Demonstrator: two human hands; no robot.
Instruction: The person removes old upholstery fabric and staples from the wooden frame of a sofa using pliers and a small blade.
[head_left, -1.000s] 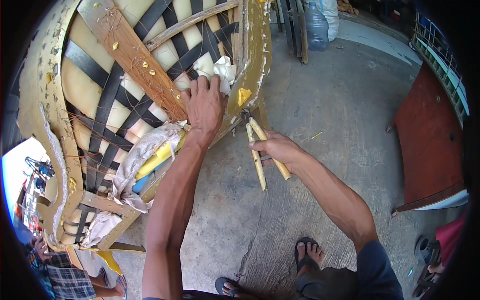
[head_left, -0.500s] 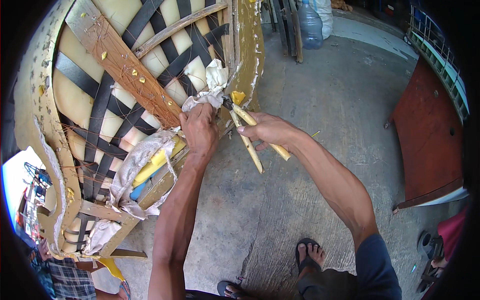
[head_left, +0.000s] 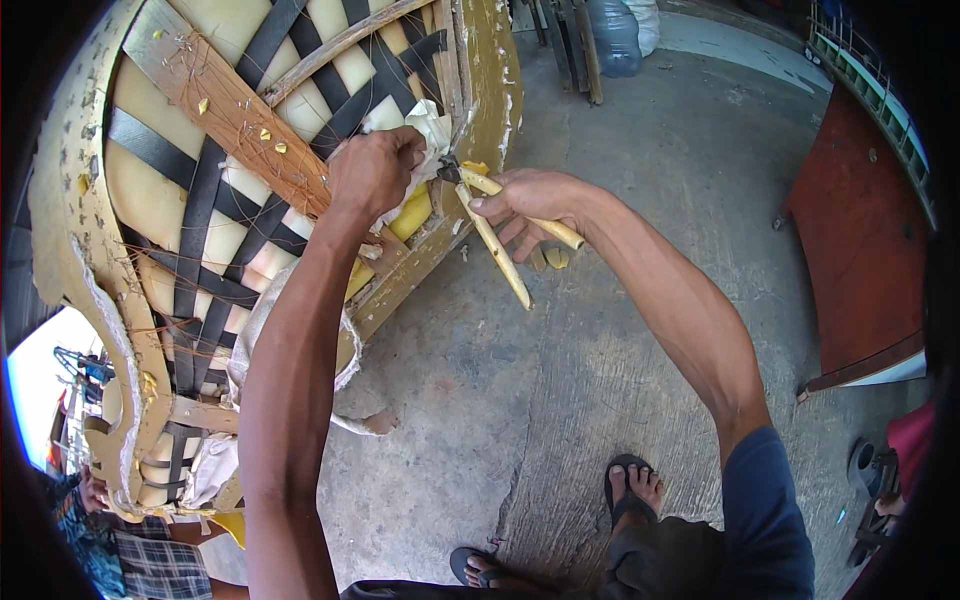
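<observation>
The stripped frame (head_left: 405,270) of an upholstered chair stands before me at the left, with black webbing (head_left: 340,125) woven over cream foam. My left hand (head_left: 372,172) is closed on a bunched piece of white cloth (head_left: 432,132) at the frame's edge. Below that hand, yellow foam (head_left: 410,215) shows along the rail. In my right hand (head_left: 540,200) are pincers with yellow handles (head_left: 495,250). The thumb presses one handle while the other handle swings apart. The dark pincer head (head_left: 448,170) touches the frame's edge beside the cloth; whether its jaws bite anything I cannot tell.
Across the webbing lies a wooden board (head_left: 240,115) with loose threads and bits of metal. A reddish-brown panel (head_left: 860,250) stands at the right. A blue bottle (head_left: 617,40) and wooden pieces (head_left: 575,50) are at the back. Another person in plaid (head_left: 165,560) is at the lower left.
My left hand has moved up and left with the cloth, and more yellow foam shows beneath it. The pincers have shifted slightly up. A cloth end hangs lower beside my left forearm.
</observation>
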